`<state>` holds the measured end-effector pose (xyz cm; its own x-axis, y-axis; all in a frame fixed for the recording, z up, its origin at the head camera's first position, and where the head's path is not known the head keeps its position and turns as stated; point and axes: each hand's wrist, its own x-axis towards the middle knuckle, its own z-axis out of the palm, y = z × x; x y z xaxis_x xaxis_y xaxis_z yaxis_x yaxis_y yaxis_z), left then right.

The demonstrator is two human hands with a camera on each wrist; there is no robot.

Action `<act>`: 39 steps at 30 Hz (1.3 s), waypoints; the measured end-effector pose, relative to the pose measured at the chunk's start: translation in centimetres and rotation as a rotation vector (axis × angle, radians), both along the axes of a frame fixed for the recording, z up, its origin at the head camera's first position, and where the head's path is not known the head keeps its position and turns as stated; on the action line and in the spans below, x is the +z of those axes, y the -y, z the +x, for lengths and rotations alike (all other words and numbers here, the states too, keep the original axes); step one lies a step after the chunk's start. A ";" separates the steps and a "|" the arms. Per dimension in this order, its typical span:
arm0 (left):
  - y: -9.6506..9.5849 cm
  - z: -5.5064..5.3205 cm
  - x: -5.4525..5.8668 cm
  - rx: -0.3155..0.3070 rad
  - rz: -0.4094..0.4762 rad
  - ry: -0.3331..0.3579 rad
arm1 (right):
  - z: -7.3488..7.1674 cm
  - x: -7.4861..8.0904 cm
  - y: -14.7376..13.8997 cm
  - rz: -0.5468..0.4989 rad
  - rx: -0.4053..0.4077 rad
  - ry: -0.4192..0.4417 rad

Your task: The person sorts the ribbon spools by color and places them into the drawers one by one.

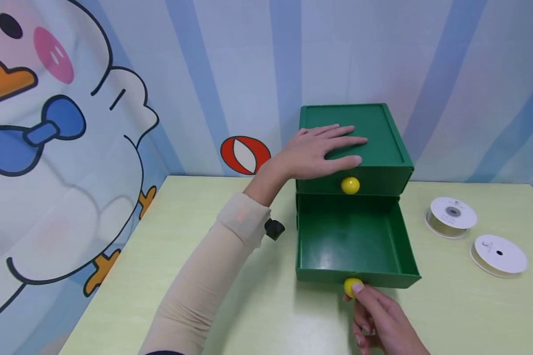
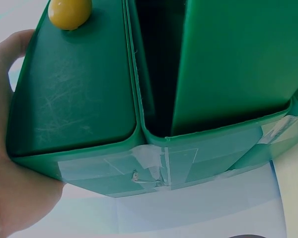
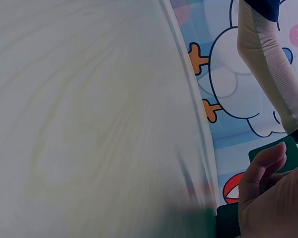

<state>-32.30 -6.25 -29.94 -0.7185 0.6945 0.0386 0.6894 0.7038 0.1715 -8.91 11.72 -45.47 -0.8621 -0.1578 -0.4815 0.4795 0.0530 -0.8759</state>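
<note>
A green two-drawer box (image 1: 393, 178) stands against the back wall, its upper drawer closed and its lower drawer (image 1: 351, 236) pulled out, with nothing inside. On the box's top my left hand (image 1: 317, 150) rests flat, fingers spread. The upper drawer's yellow knob (image 1: 350, 185) is just below that hand, and shows in the left wrist view too. My right hand (image 1: 384, 315) pinches the lower drawer's yellow knob (image 1: 352, 287) between thumb and finger. In the right wrist view the right hand (image 3: 273, 198) appears at the lower right, but the knob is hidden.
Two white ribbon spools (image 1: 452, 217) lie on the pale table (image 1: 257, 315) to the right of the box. A cartoon-printed cloth (image 1: 231, 59) hangs behind the table. A small black piece (image 1: 274, 229) sits at the left wrist.
</note>
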 end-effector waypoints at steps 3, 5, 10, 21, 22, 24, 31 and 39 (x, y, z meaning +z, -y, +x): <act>0.0 0.0 0.0 0.000 0.004 0.005 | 0.0 0.1 0.0 -0.005 0.001 0.007; 0.0 0.0 0.0 -0.001 0.009 0.008 | 0.0 0.1 0.0 -0.006 0.008 0.011; 0.1 0.1 0.1 -0.004 0.016 0.005 | -0.1 0.2 -0.1 -0.010 0.038 0.026; 0.0 0.0 0.1 -0.002 0.008 0.001 | -0.3 0.2 -0.4 -0.051 0.087 0.048; 0.0 0.0 0.0 -0.001 0.007 0.001 | -0.4 0.2 -0.6 -0.064 0.093 0.053; 0.0 0.0 0.0 0.001 0.006 0.001 | -0.5 0.1 -0.9 -0.088 0.115 0.055; -0.1 0.0 0.0 -0.001 0.009 0.002 | -0.6 -0.4 -2.6 -0.156 0.111 0.095; 0.0 0.2 0.1 0.006 0.010 0.007 | -0.8 -1.5 -5.0 -0.262 0.114 0.079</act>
<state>-32.11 -6.21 -29.80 -0.7227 0.6900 0.0401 0.6841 0.7059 0.1835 -9.66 16.76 -46.93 -0.7933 -0.3788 -0.4767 0.5508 -0.1127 -0.8270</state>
